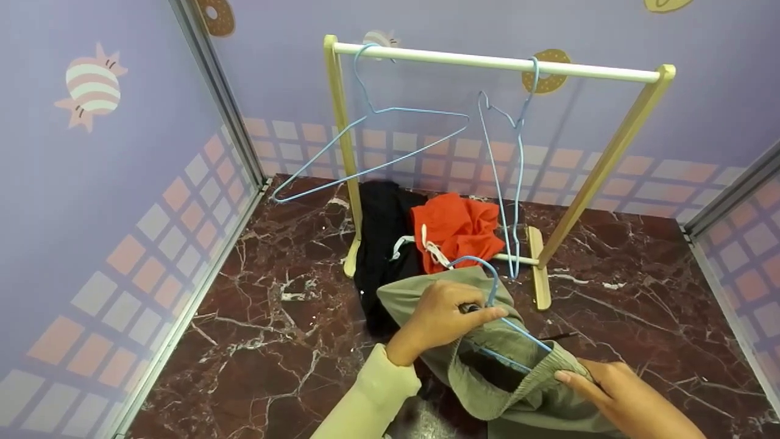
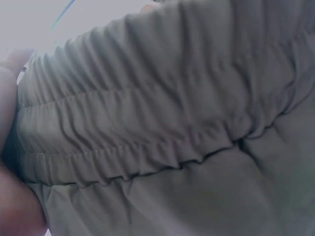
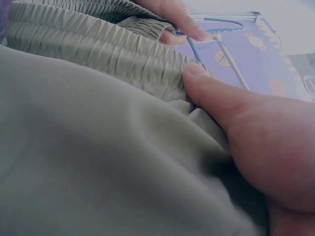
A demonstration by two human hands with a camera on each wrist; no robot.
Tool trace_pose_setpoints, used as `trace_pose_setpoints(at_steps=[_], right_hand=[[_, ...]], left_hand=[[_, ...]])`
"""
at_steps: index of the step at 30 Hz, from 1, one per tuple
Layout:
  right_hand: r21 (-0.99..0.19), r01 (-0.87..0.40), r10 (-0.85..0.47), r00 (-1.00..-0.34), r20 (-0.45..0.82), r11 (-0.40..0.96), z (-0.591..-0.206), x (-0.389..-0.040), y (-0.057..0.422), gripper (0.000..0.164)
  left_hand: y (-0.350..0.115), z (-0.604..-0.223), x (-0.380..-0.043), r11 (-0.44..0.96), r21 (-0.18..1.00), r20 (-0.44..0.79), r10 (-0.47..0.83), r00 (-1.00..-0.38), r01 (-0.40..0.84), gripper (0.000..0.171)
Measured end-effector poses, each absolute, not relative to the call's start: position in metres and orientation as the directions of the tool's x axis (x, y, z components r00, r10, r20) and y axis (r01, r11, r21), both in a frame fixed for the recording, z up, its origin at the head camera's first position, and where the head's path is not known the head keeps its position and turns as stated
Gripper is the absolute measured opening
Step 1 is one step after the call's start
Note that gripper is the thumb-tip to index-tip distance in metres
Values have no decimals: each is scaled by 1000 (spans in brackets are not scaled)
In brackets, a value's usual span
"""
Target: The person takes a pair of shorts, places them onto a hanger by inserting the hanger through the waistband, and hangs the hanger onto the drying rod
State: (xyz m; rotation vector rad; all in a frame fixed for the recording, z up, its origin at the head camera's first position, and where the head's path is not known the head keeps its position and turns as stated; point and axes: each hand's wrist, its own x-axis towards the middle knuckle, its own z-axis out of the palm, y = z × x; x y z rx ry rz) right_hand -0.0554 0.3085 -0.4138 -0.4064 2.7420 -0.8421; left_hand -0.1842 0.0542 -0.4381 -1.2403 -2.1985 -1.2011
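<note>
Olive-green pants (image 1: 469, 390) with a gathered elastic waistband (image 2: 123, 103) are held up with the waist opening spread. A blue wire clothes hanger (image 1: 524, 334) lies partly inside that opening, its hook standing out above the cloth. My left hand (image 1: 442, 314) grips the hanger just below the hook, together with the far side of the waistband. At the near right, my right hand (image 1: 621, 387) pinches the waistband's edge over the hanger's right end, thumb outside in the right wrist view. The fingers of this hand are mostly hidden by cloth.
A wooden garment rack (image 1: 496, 60) stands ahead, with one blue hanger (image 1: 372, 164) on the left of its bar and another (image 1: 518, 177) on the right. Under it, red shorts (image 1: 460, 225) with white drawstrings and a black garment (image 1: 384, 244) lie on the marbled floor (image 1: 256, 353).
</note>
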Motion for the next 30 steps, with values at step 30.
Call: trace_pose_setpoints(at_steps=[30], right_hand=[[-482,-365,-298,-931,212,796,-407,-35,335,30]], left_hand=[[32,-435,-196,275,456,674,514,-530,846,47]])
